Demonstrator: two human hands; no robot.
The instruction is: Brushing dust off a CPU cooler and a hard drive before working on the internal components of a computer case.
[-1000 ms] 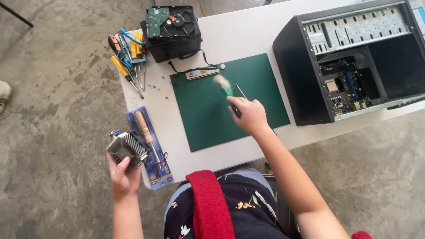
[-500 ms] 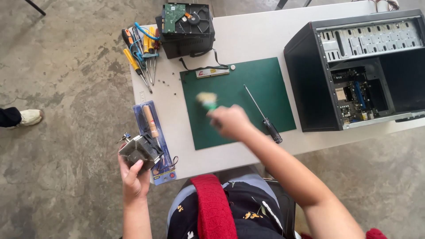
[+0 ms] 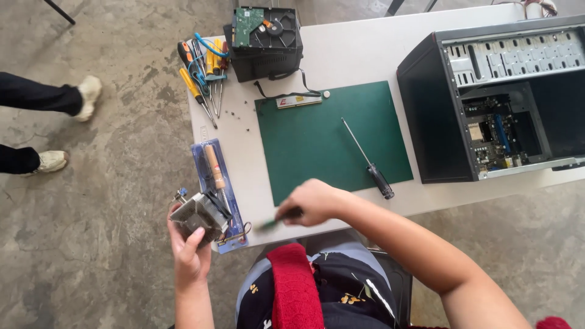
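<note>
The left hand [image 3: 190, 253] wraps its fingers around a metal cooler [image 3: 198, 214] just off the bench [image 3: 359, 55] edge, while the right hand [image 3: 314, 202] is closed tight on a blurry green brush [image 3: 271, 223] near it.

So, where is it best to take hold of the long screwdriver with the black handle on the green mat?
Grip the long black-handled screwdriver by its thick handle at the near right end, coming from above; the thin shaft lies flat on the green mat.
</note>
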